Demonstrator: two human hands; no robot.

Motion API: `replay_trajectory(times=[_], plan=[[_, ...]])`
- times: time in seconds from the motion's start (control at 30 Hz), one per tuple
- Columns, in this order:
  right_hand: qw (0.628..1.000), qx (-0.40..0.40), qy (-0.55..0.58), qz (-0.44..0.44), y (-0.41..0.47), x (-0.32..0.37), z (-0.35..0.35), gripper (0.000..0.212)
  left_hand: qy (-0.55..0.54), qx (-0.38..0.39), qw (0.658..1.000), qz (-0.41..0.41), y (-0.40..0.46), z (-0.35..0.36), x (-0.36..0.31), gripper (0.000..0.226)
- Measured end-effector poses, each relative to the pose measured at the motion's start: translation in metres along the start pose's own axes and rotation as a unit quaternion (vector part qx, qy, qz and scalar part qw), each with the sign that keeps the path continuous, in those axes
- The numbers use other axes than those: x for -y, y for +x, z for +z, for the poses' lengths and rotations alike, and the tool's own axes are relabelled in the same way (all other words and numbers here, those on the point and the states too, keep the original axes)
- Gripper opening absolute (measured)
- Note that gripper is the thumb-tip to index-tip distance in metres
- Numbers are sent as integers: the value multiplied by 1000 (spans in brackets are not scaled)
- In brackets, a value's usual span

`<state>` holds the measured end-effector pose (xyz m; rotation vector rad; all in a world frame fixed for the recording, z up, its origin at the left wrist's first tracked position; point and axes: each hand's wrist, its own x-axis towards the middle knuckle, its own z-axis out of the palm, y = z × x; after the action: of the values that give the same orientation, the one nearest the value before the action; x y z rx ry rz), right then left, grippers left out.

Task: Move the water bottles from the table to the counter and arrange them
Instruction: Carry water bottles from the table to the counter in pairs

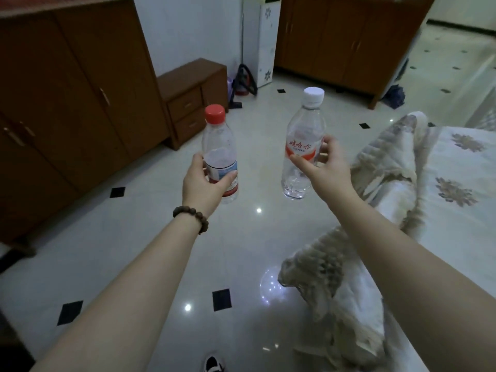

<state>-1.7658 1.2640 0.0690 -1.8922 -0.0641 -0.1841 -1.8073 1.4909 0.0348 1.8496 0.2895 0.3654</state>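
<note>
From the head view, our left hand [204, 181] curls around the red-capped bottle [218, 154], upright over the floor [134, 237], hiding its label in part. Our right hand [326, 167] pinches the white-capped bottle [302, 146] at mid-body, fingertips behind it unseen. Bedding [389, 197] at right is blurred.

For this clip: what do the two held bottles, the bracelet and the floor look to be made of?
Red-capped bottle and white-capped bottle: clear thin plastic, see-through walls, opaque plastic caps, printed labels. Bracelet: dark brown round beads, matte, probably wood. Floor: glossy pale tile with black inset squares, mirroring ceiling lights; ceramic or polished stone, cannot tell which.
</note>
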Motion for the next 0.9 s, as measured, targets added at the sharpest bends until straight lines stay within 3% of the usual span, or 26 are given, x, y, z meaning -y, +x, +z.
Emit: replay_trajectory(times=[0.4, 0.9], plan=[[999, -38, -6, 39, 122, -21, 89, 56, -3, 65, 998, 22, 171, 12, 27, 55], [990, -93, -7, 106, 411, -118, 87, 54, 11, 126, 992, 7, 453, 196, 33, 57]])
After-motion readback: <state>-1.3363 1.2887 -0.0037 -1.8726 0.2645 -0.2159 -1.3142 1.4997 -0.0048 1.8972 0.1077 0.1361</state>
